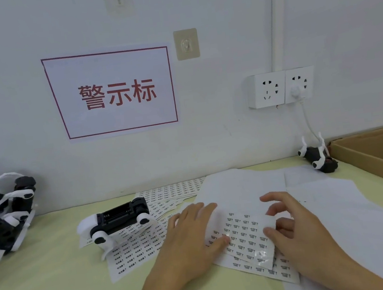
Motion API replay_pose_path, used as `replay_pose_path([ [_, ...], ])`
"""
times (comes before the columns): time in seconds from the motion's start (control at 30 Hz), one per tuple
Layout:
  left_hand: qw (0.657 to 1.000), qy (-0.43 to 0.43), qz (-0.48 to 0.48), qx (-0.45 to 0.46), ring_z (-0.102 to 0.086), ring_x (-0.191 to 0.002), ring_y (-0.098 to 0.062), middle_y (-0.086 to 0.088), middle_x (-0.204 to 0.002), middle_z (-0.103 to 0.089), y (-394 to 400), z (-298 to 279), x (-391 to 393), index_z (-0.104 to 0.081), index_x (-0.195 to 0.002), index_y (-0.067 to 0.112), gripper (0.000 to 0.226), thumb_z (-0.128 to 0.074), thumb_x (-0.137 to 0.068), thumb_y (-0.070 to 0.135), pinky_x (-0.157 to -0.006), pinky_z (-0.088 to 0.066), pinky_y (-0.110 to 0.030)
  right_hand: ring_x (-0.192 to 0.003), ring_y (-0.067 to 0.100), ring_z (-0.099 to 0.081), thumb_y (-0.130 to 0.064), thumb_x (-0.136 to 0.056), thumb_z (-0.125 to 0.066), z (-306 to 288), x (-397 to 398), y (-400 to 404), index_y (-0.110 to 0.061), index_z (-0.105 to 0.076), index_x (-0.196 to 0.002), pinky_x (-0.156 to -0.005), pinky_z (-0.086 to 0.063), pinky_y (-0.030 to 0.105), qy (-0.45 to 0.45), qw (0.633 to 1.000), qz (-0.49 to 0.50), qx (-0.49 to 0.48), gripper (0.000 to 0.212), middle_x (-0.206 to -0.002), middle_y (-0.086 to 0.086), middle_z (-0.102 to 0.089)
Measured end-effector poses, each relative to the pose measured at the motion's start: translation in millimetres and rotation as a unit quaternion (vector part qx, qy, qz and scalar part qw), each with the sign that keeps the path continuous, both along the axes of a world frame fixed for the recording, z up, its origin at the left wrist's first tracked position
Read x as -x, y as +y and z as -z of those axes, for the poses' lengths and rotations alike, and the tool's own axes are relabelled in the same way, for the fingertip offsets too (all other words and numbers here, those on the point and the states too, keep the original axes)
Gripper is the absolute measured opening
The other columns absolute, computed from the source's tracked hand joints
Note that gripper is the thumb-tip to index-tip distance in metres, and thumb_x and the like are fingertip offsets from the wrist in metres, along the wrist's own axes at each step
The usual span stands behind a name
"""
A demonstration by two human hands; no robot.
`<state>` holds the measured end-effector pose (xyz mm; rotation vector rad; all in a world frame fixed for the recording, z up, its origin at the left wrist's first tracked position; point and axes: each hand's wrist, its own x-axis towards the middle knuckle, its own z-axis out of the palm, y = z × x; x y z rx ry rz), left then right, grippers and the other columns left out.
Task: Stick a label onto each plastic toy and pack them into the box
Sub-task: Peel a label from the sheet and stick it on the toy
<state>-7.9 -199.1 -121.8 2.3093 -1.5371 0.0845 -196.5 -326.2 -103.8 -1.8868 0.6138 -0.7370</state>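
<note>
- Pale yellow-green table (58, 284) against white wall; sign and socket above
- Step in hand, as I judge: peeling a label; left hand (193, 237) lies flat, fingers straight, pressing label sheet (246, 237); right hand (293, 226) curls its fingers round the sheet's lifted edge
- Toy car (120, 218) lies overturned just left of the hands, on spare sheets; more toys (0, 216) piled far left; one (318, 157) beside the box
- Next calls for lifting one small label cleanly, then carrying it to the car
- Cardboard box (376, 152) at right edge; contents not visible
</note>
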Motion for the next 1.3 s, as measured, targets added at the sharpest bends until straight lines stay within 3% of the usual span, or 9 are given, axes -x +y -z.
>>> replay_pose_path([
  [0.1, 0.999, -0.010, 0.008, 0.043, -0.012, -0.137, 0.003, 0.019, -0.153, -0.022, -10.0, -12.8, 9.2, -0.030, -0.144, 0.043, 0.056, -0.051, -0.094, 0.058, -0.114, -0.008, -0.027, -0.069, 0.021, -0.069, 0.004, -0.089, -0.064, 0.6, -1.6, -1.7, -0.044, -0.057, -0.107, -0.059, -0.061, 0.037, -0.032, 0.997, 0.029, -0.061, 0.052, -0.102, -0.001, -0.062],
  [0.27, 0.965, 0.140, 0.034, 0.220, -0.035, -0.121, 0.011, 0.029, -0.131, -0.036, -37.6, -15.3, 67.6, -0.043, -0.132, 0.039, 0.046, -0.062, -0.090, 0.044, -0.098, -0.031, -0.009, -0.071, 0.013, -0.073, -0.001, -0.093, -0.059, -0.1, 2.2, -8.7, -0.035, -0.055, -0.110, -0.051, -0.055, 0.022, -0.051, 0.991, 0.058, -0.113, 0.039, -0.080, -0.007, -0.073],
  [0.4, 0.962, 0.143, 0.045, 0.229, -0.038, -0.120, 0.011, 0.036, -0.132, -0.029, -39.6, 7.3, 94.3, -0.040, -0.125, 0.045, 0.036, -0.055, -0.093, 0.044, -0.095, -0.041, -0.014, -0.068, 0.007, -0.071, -0.001, -0.093, -0.059, -0.9, 4.8, -10.5, -0.034, -0.059, -0.109, -0.051, -0.049, 0.014, -0.067, 0.989, 0.050, -0.125, 0.037, -0.075, 0.001, -0.068],
  [0.5, 0.952, 0.178, 0.044, 0.245, -0.044, -0.115, 0.013, 0.036, -0.124, -0.042, -39.5, 9.6, 90.8, -0.041, -0.115, 0.051, 0.032, -0.060, -0.093, 0.037, -0.090, -0.039, -0.008, -0.066, -0.001, -0.068, -0.002, -0.092, -0.061, 0.7, 3.7, -10.2, -0.034, -0.061, -0.108, -0.049, -0.046, 0.007, -0.070, 0.988, 0.030, -0.132, 0.036, -0.071, -0.003, -0.070],
  [0.63, 0.947, 0.196, 0.033, 0.252, -0.050, -0.113, 0.007, 0.030, -0.118, -0.053, -40.3, 9.3, 88.9, -0.048, -0.115, 0.047, 0.029, -0.063, -0.094, 0.035, -0.095, -0.043, -0.015, -0.078, 0.018, -0.073, -0.007, -0.091, -0.064, 2.7, 2.3, -8.0, -0.041, -0.060, -0.108, -0.068, -0.059, 0.028, -0.056, 0.989, 0.009, -0.136, 0.038, -0.083, 0.008, -0.073],
  [0.73, 0.946, 0.199, 0.028, 0.254, -0.051, -0.112, 0.006, 0.030, -0.116, -0.054, -39.8, 8.9, 90.1, -0.052, -0.116, 0.042, 0.026, -0.062, -0.093, 0.035, -0.095, -0.044, -0.017, -0.078, 0.022, -0.072, -0.007, -0.091, -0.065, 5.5, 1.8, -9.2, -0.041, -0.059, -0.109, -0.071, -0.058, 0.035, -0.058, 0.990, 0.007, -0.127, 0.039, -0.079, 0.006, -0.074],
  [0.87, 0.942, 0.206, 0.023, 0.265, -0.053, -0.111, 0.005, 0.030, -0.112, -0.057, -37.8, 5.2, 91.8, -0.054, -0.110, 0.039, 0.022, -0.061, -0.091, 0.032, -0.094, -0.046, -0.020, -0.082, 0.048, -0.062, -0.007, -0.087, -0.068, 4.8, 1.4, -7.5, -0.044, -0.059, -0.101, -0.081, -0.054, 0.056, -0.075, 0.990, 0.009, -0.116, 0.041, -0.087, 0.032, -0.063],
  [1.13, 0.945, 0.196, 0.020, 0.260, -0.054, -0.113, 0.003, 0.030, -0.113, -0.057, -36.0, 0.5, 96.2, -0.058, -0.108, 0.035, 0.020, -0.054, -0.088, 0.034, -0.096, -0.045, -0.017, -0.083, 0.043, -0.066, -0.001, -0.084, -0.070, 6.3, 1.7, -7.1, -0.039, -0.060, -0.098, -0.078, -0.057, 0.049, -0.095, 0.987, -0.001, -0.131, 0.041, -0.086, 0.027, -0.068],
  [1.3, 0.949, 0.124, -0.008, 0.289, -0.047, -0.102, 0.006, 0.018, -0.103, -0.052, -37.3, 1.5, 94.5, -0.067, -0.100, 0.025, 0.008, -0.063, -0.094, 0.022, -0.085, -0.038, -0.007, -0.070, 0.041, -0.058, -0.004, -0.084, -0.072, 8.3, 0.1, -6.3, -0.040, -0.059, -0.095, -0.073, -0.055, 0.047, -0.090, 0.989, 0.002, -0.113, 0.040, -0.081, 0.029, -0.063],
])
